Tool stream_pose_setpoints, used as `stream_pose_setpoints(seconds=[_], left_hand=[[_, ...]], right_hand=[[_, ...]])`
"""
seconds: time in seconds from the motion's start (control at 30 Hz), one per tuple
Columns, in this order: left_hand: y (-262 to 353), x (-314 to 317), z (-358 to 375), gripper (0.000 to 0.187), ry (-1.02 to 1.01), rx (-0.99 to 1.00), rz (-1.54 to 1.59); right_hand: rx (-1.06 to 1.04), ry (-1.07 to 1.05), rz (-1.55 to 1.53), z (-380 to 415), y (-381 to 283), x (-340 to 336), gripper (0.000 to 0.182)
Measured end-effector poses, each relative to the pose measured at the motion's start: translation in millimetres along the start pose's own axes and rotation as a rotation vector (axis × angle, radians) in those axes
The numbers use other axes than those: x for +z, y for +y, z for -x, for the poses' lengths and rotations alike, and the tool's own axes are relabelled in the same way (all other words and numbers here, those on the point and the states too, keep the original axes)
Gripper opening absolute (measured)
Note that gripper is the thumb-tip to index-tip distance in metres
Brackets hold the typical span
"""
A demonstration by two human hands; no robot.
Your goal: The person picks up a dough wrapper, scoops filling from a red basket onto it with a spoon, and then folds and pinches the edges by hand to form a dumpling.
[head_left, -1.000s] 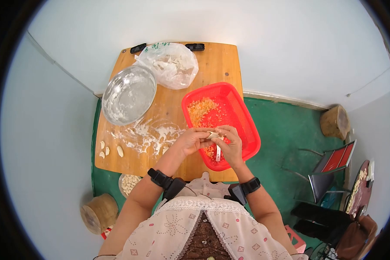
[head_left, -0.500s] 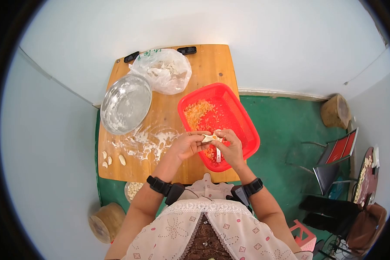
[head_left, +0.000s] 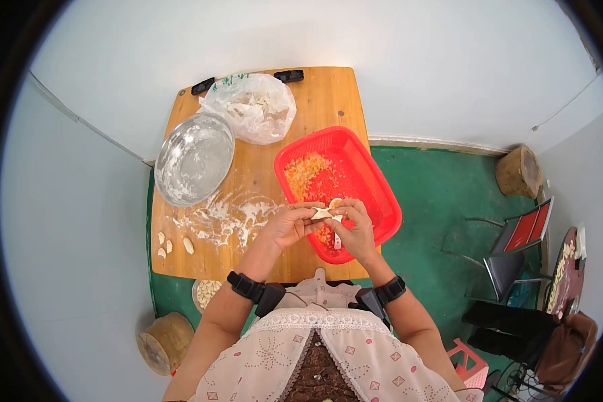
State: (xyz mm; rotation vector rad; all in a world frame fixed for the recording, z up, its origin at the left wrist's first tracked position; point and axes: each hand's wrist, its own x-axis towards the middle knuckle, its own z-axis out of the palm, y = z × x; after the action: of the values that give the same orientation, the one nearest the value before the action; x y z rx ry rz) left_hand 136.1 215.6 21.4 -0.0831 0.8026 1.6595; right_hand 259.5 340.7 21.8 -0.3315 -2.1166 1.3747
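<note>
Left grip (head_left: 291, 224) and right grip (head_left: 357, 231) pinch the dough piece (head_left: 321, 214) between their fingertips

A wooden table (head_left: 325, 100) carries a metal basin (head_left: 230, 144) at its left edge, with a plastic bag (head_left: 264, 120) just beside it. Two black objects (head_left: 289, 76) sit along the far edge. A red basket (head_left: 380, 191) stands on the right side. White flour (head_left: 238, 216) smears the near middle, and four small dough pieces (head_left: 189, 246) lie near the left corner.
</note>
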Motion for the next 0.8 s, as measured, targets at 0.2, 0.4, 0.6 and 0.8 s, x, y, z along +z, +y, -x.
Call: stream_pose_setpoints(seconds=[0.2,0.4,0.6,0.8], left_hand=[[-0.3,2.7,0.9,0.022,-0.033,-0.016,-0.004],[-1.3,6.3,1.2,0.022,-0.040,-0.016,-0.004],[-3.5,-0.7,-1.4,0.020,-0.068,-0.014,0.017],[-3.1,1.7,1.0,0.020,-0.050,-0.013,-0.005]], right_hand=[[0.041,0.001,-0.038,0.6,1.7,0.3,0.014],[0.126,0.019,-0.115,1.2,1.4,1.8,0.014],[0.036,0.048,-0.060,-1.5,-2.9,3.2,0.017],[0.001,0.025,-0.006,0.7,0.6,4.1,0.016]])
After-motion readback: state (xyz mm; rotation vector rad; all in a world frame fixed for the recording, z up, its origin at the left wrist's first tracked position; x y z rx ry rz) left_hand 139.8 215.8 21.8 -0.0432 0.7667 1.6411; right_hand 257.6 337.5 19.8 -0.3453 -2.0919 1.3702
